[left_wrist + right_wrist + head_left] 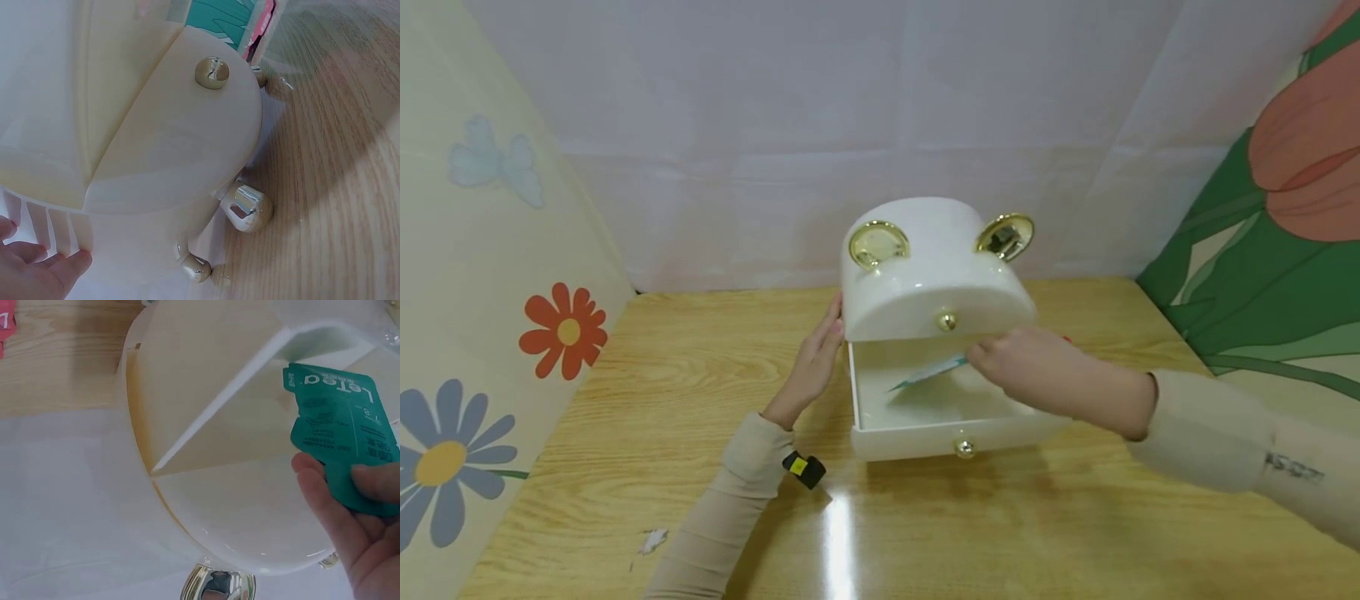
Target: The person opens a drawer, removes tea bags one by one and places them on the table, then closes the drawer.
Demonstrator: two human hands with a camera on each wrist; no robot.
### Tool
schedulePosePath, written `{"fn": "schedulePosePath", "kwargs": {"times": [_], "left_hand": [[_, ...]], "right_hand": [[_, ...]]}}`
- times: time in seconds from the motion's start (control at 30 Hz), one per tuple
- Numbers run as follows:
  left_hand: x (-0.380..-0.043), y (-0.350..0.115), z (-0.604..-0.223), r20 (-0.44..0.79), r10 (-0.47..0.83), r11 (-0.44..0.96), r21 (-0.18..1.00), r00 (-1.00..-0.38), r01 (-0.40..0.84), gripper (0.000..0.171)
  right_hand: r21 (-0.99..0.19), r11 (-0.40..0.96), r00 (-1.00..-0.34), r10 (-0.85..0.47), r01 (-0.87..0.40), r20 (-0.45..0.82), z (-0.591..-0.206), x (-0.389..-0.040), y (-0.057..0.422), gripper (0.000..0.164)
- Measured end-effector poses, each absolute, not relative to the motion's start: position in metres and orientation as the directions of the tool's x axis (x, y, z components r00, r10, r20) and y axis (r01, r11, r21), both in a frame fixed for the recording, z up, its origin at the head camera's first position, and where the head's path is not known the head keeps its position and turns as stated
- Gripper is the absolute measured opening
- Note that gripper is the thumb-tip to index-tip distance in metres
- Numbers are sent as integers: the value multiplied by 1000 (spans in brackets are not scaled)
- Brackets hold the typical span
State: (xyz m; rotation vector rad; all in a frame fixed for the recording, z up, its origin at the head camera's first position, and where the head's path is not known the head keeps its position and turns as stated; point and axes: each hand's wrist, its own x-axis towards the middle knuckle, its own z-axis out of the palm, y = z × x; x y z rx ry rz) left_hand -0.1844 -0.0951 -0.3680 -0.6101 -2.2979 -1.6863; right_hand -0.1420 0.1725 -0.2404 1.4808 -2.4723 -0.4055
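A white rounded drawer box [936, 287] with gold ear-like discs stands on the table. Its lower drawer [910, 442] is pulled out toward me, while the upper front stays closed. Against the box's left side rests my left hand [812, 367], its fingers lying extended on the wall; the left wrist view shows these fingertips [78, 261] touching the white surface. Over the drawer, my right hand [1026, 367] pinches a flat green tea sachet [340, 415] printed "LeTea" between thumb and fingers. The sachet hangs tilted above the drawer floor.
A red-pink packet [6, 322] lies on the wooden table [715, 350] to the right of the box, mostly hidden in the head view. A white cloth [737, 100] hangs behind. Flower-painted panels [460, 250] flank both sides.
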Motion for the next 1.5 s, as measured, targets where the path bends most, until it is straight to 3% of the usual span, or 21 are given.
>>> {"fn": "schedulePosePath", "kwargs": {"times": [0.2, 0.37, 0.53, 0.7, 0.87, 1.0, 1.2, 1.5], "left_hand": [[-174, -93, -350, 405, 202, 250, 859, -892, 447, 46], [-163, -90, -334, 397, 202, 258, 860, -895, 440, 45], [-161, -88, -333, 391, 196, 258, 864, -899, 432, 45], [-162, -87, -334, 388, 197, 245, 870, -900, 428, 45], [-161, -87, -334, 392, 193, 247, 868, -900, 431, 45], [-161, -88, -334, 396, 191, 249, 866, -898, 434, 45], [-162, -89, -335, 397, 191, 244, 867, -898, 435, 45], [-181, -94, -363, 414, 189, 227, 864, -890, 450, 47]], "right_hand": [[244, 467, -454, -884, -850, 108, -241, -146, 173, 24], [202, 481, -456, -876, -853, 158, -247, -153, 167, 14], [221, 503, -491, -864, -836, 109, -250, -158, 156, 9], [212, 516, -498, -856, -830, 138, -255, -164, 151, 25], [216, 519, -476, -851, -827, 220, -260, -167, 148, 5], [239, 550, -505, -833, -800, 224, -263, -165, 145, 14], [284, 540, -503, -842, -792, 196, -265, -162, 137, 5], [218, 557, -534, -830, -801, 160, -258, -162, 141, 19]]}}
